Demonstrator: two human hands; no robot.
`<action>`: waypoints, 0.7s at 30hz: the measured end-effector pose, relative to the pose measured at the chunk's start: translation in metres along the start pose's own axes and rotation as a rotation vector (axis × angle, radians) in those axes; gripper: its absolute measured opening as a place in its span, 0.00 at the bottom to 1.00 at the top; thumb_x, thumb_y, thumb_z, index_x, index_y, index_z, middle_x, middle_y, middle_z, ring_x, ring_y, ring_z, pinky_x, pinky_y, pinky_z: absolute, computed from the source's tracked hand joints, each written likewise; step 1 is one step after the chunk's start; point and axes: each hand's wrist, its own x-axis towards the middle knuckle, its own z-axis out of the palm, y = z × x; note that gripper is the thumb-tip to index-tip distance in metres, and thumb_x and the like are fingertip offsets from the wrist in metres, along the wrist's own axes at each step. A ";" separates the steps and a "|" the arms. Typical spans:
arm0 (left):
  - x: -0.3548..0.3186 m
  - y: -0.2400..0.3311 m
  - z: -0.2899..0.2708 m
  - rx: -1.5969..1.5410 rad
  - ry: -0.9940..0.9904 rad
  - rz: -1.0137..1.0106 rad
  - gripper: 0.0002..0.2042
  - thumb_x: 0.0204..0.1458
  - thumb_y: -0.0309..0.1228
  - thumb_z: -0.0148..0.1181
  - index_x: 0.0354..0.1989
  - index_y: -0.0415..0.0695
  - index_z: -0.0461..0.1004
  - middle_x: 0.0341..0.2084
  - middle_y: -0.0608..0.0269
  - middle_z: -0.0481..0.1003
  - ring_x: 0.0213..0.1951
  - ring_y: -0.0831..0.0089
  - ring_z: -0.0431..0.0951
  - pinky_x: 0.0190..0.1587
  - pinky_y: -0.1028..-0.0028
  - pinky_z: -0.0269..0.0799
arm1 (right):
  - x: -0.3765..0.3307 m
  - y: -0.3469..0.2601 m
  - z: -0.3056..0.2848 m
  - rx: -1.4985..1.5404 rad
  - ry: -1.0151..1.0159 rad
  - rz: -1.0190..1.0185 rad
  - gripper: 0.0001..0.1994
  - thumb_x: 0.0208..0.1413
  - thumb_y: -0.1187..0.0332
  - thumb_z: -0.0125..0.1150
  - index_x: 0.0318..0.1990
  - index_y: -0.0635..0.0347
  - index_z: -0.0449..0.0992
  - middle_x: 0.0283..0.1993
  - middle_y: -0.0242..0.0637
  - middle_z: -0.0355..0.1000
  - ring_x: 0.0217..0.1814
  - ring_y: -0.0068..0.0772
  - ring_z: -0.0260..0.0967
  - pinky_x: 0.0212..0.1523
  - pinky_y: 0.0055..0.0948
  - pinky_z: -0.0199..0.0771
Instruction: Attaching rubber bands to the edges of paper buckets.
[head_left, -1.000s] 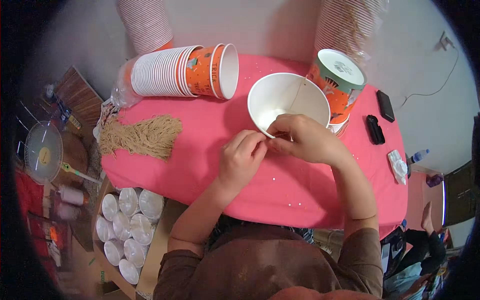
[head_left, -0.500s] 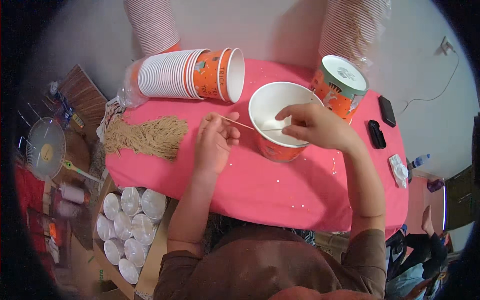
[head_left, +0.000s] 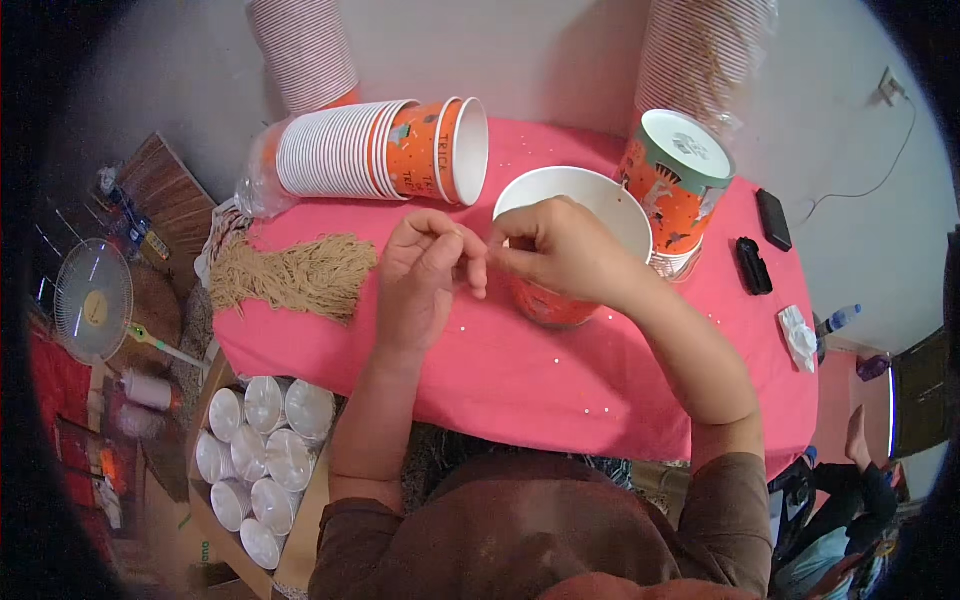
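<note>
Right hand (head_left: 562, 248) crossed to the bucket's (head_left: 547, 308) left rim, likely easing work with left hand (head_left: 425, 275); both pinched fingers, contents unclear.

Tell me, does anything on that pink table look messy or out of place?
Yes, slightly: small white specks lie scattered on the pink cloth, several in front of the orange bucket, like stray scraps. A crumpled white wad also sits at the cloth's right edge, looking discarded.
</note>
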 end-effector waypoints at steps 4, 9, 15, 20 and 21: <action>0.004 0.000 0.006 0.044 0.325 -0.082 0.07 0.61 0.26 0.50 0.45 0.40 0.69 0.31 0.60 0.75 0.26 0.79 0.72 0.27 0.80 0.68 | -0.002 0.012 -0.002 0.348 -0.044 0.254 0.09 0.62 0.69 0.57 0.33 0.67 0.77 0.22 0.20 0.63 0.25 0.09 0.57 0.24 0.18 0.59; -0.008 -0.022 -0.005 0.349 0.283 -0.169 0.08 0.61 0.29 0.53 0.41 0.39 0.76 0.25 0.73 0.71 0.24 0.87 0.65 0.24 0.85 0.58 | -0.005 0.004 -0.006 0.367 -0.047 0.319 0.09 0.62 0.69 0.57 0.34 0.67 0.77 0.22 0.21 0.64 0.26 0.09 0.57 0.25 0.18 0.59; -0.002 -0.021 0.010 0.483 0.241 -0.145 0.09 0.60 0.30 0.57 0.44 0.39 0.77 0.24 0.77 0.69 0.23 0.90 0.61 0.22 0.86 0.54 | -0.010 -0.002 0.002 -0.041 0.049 0.069 0.07 0.58 0.68 0.59 0.35 0.63 0.78 0.22 0.37 0.72 0.22 0.31 0.69 0.25 0.32 0.68; 0.001 -0.018 0.010 0.300 0.184 -0.178 0.08 0.61 0.30 0.55 0.42 0.39 0.76 0.26 0.73 0.71 0.22 0.91 0.60 0.20 0.86 0.52 | -0.014 -0.006 0.005 -0.237 0.053 0.009 0.05 0.53 0.67 0.61 0.32 0.58 0.77 0.25 0.46 0.74 0.26 0.49 0.73 0.27 0.41 0.71; 0.002 -0.017 0.012 0.212 0.168 -0.190 0.07 0.61 0.29 0.55 0.41 0.39 0.76 0.27 0.72 0.71 0.22 0.90 0.60 0.19 0.86 0.51 | -0.015 -0.006 0.005 -0.237 0.054 0.010 0.05 0.53 0.67 0.61 0.32 0.58 0.77 0.25 0.46 0.74 0.26 0.49 0.73 0.27 0.41 0.71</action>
